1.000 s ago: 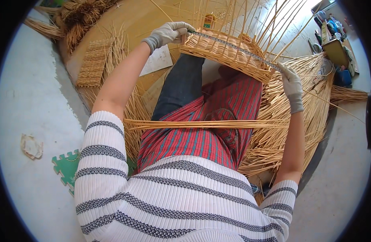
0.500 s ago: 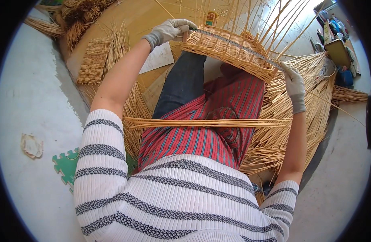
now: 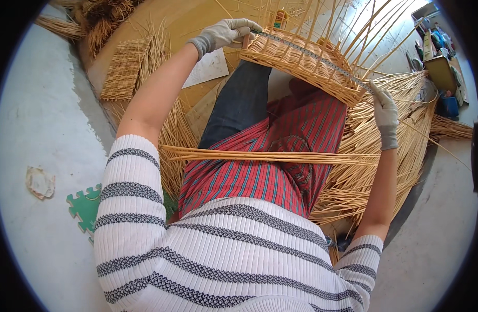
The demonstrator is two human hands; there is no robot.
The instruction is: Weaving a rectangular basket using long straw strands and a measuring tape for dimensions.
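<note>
Fingers seemingly pinch tape measure, slanting down rightward.

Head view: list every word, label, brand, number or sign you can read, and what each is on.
None can be read.
Tape between left hand and right hand: markings too small to read.
Paper: any writing too faint to read.
Yellow container: any print too small to read.

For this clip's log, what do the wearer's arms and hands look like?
The left hand and right hand wear pale gloves with grey cuffs. White ribbed sleeves with dark patterned bands end near the elbows; the forearms are bare.
</note>
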